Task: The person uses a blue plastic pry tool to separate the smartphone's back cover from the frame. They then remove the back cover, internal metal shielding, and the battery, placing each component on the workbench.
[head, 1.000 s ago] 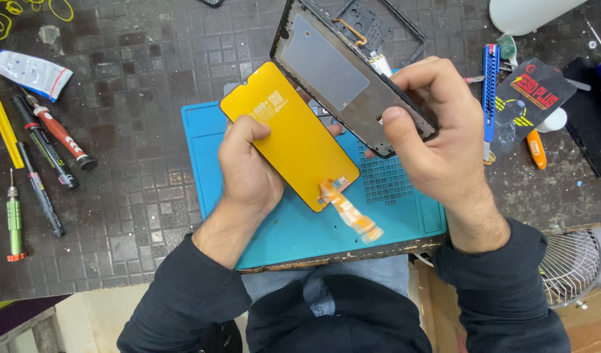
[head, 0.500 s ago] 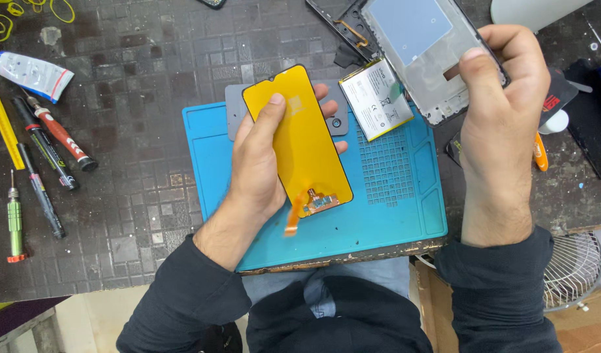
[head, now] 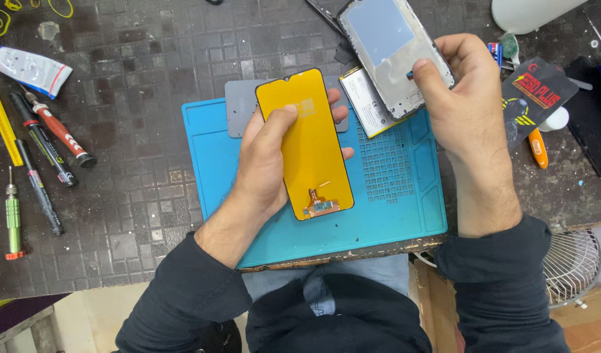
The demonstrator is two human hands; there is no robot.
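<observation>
I see the left hand (head: pixel 268 163) holding a phone display panel (head: pixel 308 140), yellow back side up, w/ thumb laid across its upper left and fingers (head: pixel 338 114) curled round the right edge; its small orange flex connector (head: pixel 319 206) sits at the bottom end. The panel hangs just above the blue repair mat (head: pixel 405 216) on the dark tiled worktop (head: pixel 137 189). The right hand (head: pixel 467 111) grips a phone frame (head: pixel 395 55) by its lower right corner, fingers closed on the edge, frame tilted and held over the mat's top right. Just under the frame lies a flat white-faced piece w/ yellow rim, prob. the battery (head: pixel 366 101), though the view is partly blocked. A grey rectangular plate (head: pixel 241 114) lies at the mat's top edge, partly behind the panel. Left of the mat, well apart: a glue tube (head: pixel 29 68), a red-and-black pen tool (head: pixel 55 131), a green screwdriver (head: pixel 13 216). Right of the hand: a black packet (head: pixel 536 98) and an orange-handled tool (head: pixel 537 147).
</observation>
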